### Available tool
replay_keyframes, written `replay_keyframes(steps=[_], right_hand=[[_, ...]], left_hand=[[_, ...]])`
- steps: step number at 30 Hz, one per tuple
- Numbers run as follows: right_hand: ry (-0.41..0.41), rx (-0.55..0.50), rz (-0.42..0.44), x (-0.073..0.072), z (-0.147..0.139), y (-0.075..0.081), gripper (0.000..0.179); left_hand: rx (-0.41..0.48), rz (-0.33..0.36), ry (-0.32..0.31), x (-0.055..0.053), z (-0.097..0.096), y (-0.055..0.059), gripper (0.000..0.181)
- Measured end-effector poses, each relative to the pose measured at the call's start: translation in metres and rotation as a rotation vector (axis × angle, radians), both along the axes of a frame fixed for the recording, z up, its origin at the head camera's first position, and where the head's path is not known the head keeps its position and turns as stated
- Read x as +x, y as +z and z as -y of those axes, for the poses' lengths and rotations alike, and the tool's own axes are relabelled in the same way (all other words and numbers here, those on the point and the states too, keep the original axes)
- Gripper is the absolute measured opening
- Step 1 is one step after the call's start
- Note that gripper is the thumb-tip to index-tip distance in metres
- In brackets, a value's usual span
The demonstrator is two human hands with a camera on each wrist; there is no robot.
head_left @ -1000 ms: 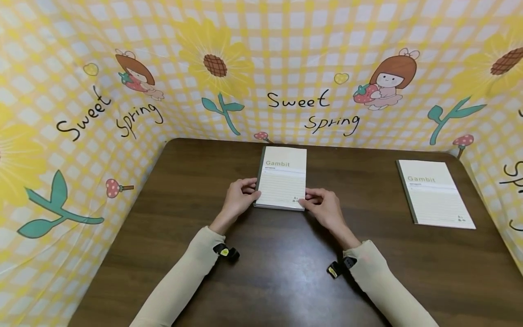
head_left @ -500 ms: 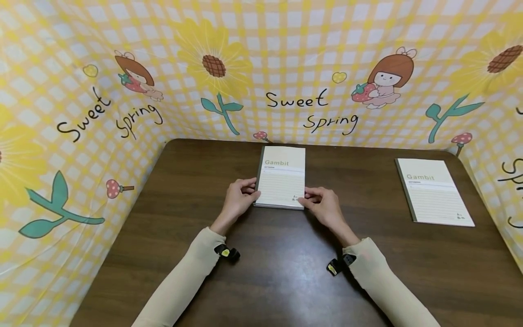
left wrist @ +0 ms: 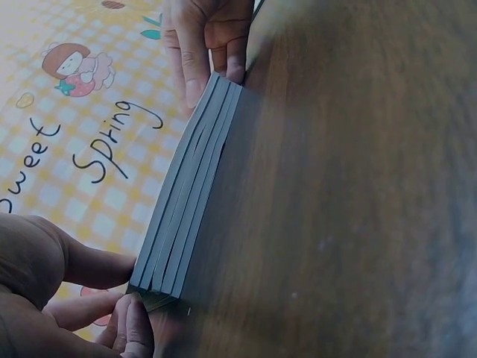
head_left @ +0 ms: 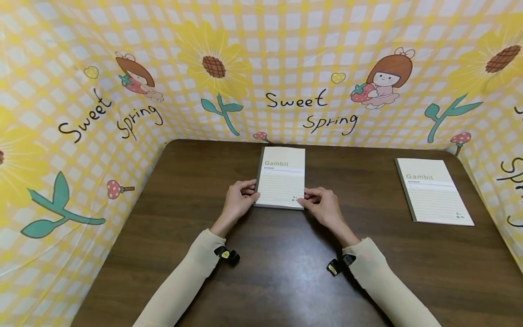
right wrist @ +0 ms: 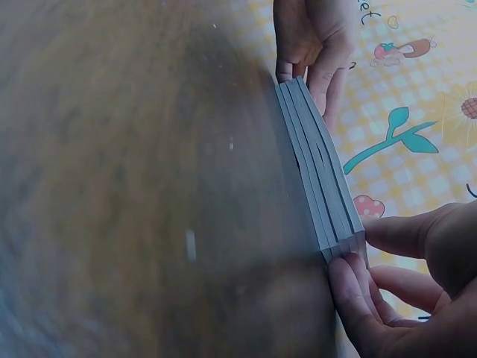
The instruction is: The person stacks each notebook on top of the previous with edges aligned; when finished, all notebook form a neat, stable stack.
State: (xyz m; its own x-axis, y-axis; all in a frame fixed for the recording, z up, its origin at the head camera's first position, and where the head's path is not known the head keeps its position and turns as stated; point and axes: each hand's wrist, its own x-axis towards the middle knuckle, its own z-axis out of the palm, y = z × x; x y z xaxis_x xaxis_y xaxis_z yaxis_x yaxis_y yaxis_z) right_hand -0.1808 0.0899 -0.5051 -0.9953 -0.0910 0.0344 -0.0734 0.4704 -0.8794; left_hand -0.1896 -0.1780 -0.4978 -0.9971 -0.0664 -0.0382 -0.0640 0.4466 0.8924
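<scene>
A stack of several notebooks [head_left: 282, 177] lies near the far edge of the table, its top cover cream-white with "Gambit" printed on it and a dark spine on the left. At the stack's near left corner, my left hand [head_left: 239, 200] grips it, thumb on the cover's edge and fingers against the spine side. My right hand [head_left: 324, 206] holds the near right corner in the same manner, thumb over the cover. Both wrist views show the near ends of the stacked notebooks [left wrist: 186, 186] lying almost flush, with thin gaps between them.
Another Gambit notebook [head_left: 435, 193] lies apart on the right of the brown wooden table [head_left: 278, 272], slightly turned. A yellow checked cloth [head_left: 286, 68] with flowers and cartoon girls hangs around the table's back and sides.
</scene>
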Motion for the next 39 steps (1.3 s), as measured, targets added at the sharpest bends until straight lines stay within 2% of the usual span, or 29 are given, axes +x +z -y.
replay_keyframes(steps=[6,9,11,16,20,23,28,31,36,39], right_hand=[[0.025,-0.001,0.014,0.001,-0.009,0.000,0.038],[0.066,-0.016,0.029,0.004,-0.018,0.002,0.038],[0.107,-0.020,0.034,0.007,-0.025,0.004,0.038],[0.196,0.015,0.026,0.017,-0.045,0.008,0.036],[0.248,0.070,0.010,0.026,-0.062,0.010,0.037],[0.289,0.117,-0.031,0.033,-0.076,0.012,0.037],[0.310,0.170,-0.130,0.045,-0.099,0.013,0.033],[0.294,0.191,-0.177,0.053,-0.114,0.014,0.032],[0.258,0.243,-0.222,0.065,-0.142,0.013,0.034],[0.228,0.285,-0.256,0.072,-0.159,0.012,0.036]], left_hand=[[-0.029,0.000,-0.023,-0.001,-0.006,0.000,0.046],[-0.082,-0.027,-0.041,0.001,-0.010,-0.001,0.052],[-0.133,-0.072,-0.052,0.004,-0.014,-0.002,0.059],[-0.333,-0.196,-0.106,0.015,-0.030,0.001,0.071],[-0.447,-0.277,-0.167,0.024,-0.046,0.005,0.068],[-0.493,-0.329,-0.221,0.029,-0.058,0.008,0.064],[-0.525,-0.346,-0.375,0.037,-0.083,0.014,0.062],[-0.561,-0.319,-0.483,0.040,-0.100,0.017,0.063],[-0.703,-0.287,-0.668,0.043,-0.131,0.017,0.068],[-0.776,-0.304,-0.790,0.044,-0.150,0.016,0.071]])
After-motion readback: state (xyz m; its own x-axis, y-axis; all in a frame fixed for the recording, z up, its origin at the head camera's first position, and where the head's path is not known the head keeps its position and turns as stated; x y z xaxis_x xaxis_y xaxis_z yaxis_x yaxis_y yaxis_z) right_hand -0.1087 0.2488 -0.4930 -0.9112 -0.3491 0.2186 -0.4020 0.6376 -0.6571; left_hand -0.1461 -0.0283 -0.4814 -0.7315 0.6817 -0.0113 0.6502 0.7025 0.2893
